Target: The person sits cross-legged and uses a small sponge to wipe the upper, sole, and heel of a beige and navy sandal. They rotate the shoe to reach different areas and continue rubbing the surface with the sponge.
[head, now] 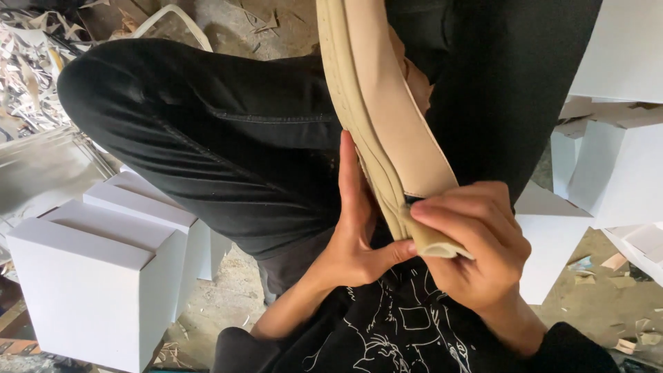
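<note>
Shoe (387, 103) front and centre: a beige one with a thick ribbed sole, and we have it standing on end over our lap, its far end running out of the top of the view. Our right hand (476, 249) clamps the near end, thumb on top and fingers curled under, pinching the edge where upper meets sole. Our left hand (356, 242) lies flat against the sole's side, fingers pressed together and pointing up along the ribs, thumb stretched across to touch the near tip. Behind the shoe is our bent knee in black trousers (207, 131), and below the hands a black shirt with white line drawings (400, 331). White cardboard boxes (103, 269) stand at our left on the dusty floor, with more white boxes (615, 159) at our right. Paper scraps (31, 62) pile up far left.
</note>
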